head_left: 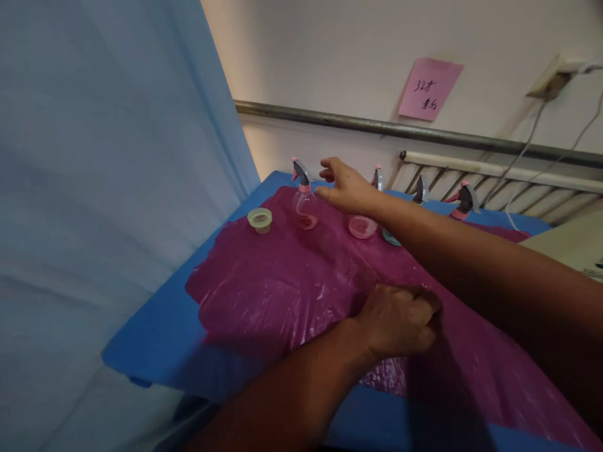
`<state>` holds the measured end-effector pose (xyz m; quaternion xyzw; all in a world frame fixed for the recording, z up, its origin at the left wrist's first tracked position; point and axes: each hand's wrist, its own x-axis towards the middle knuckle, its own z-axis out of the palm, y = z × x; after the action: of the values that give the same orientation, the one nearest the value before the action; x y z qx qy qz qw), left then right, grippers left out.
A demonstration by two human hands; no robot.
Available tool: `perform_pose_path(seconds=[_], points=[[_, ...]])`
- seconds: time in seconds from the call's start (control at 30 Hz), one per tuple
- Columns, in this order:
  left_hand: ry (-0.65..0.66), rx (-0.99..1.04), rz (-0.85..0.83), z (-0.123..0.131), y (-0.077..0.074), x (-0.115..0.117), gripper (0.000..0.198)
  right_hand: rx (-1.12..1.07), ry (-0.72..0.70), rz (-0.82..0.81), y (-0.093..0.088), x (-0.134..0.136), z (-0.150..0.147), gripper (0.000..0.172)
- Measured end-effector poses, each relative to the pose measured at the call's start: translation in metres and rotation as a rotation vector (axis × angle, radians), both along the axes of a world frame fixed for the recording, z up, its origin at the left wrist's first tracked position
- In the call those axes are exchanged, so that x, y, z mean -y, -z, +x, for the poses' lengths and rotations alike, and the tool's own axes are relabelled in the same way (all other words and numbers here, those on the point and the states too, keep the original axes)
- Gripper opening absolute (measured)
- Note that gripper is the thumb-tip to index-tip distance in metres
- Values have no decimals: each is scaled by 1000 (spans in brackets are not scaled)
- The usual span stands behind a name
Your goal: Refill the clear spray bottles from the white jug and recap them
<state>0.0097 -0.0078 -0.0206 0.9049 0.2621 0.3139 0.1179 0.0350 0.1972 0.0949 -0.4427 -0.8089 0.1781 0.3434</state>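
My right hand (347,186) reaches out with its fingers apart, just right of a clear spray bottle (306,204) with a grey and pink trigger head. A little red liquid lies at the bottom of that bottle, which stands upright. Nearer to me, my left hand (400,319) is closed in a fist over the purple plastic sheet (277,282); whatever its curled fingers may hold is hidden. Left of the bottle sits a small pale green cup (260,220). A pink round container (362,226) and a partly covered teal one (391,237) lie below my right forearm.
Behind my right arm stand more spray bottles, partly hidden, one with a pink and grey head (465,199). The sheet covers a blue table (155,339). A blue curtain (117,157) hangs at the left. A metal pipe (330,117), radiator and cables run along the wall.
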Motion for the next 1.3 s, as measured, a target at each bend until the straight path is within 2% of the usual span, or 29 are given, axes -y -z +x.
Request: perform_pose_path(seconds=[0.1,0.2,0.3,0.4,0.5,0.6,0.7,0.83,0.97,1.0,1.07,1.17,1.23,1.3], points=[[35,-18,-2,0,2,-1,13,-1,22,-95,8,-16,-28,66],[44,-67,-11,2,6,-2,15,-10,24,-106,15,-21,-47,48],[30,-106,9,4,9,-3,17,-30,16,-90,18,-17,-54,33],[15,-91,51,2,7,-1,13,-59,-19,-65,15,1,-48,28],[21,-70,63,0,5,1,14,-95,-82,-43,7,33,-23,30],[33,-34,112,-1,8,1,16,-160,-147,-8,-1,71,19,28],[53,49,176,-2,9,-1,24,-242,-66,24,-3,108,68,29],[93,184,162,-6,0,-2,17,-412,98,-47,11,146,126,40],[-25,447,43,-11,-17,-8,7,-589,269,-99,39,172,157,42],[-65,501,31,-12,-19,-10,12,-625,296,-95,46,177,159,41],[-121,534,30,-14,-20,-14,37,-676,326,-74,57,185,158,38],[-137,450,-14,-15,-12,-21,78,-675,348,-45,69,196,149,32],[-121,394,-87,-15,-5,-23,89,-635,360,-45,76,202,143,30],[-114,367,-150,-14,1,-25,90,-609,356,-45,83,206,139,33]])
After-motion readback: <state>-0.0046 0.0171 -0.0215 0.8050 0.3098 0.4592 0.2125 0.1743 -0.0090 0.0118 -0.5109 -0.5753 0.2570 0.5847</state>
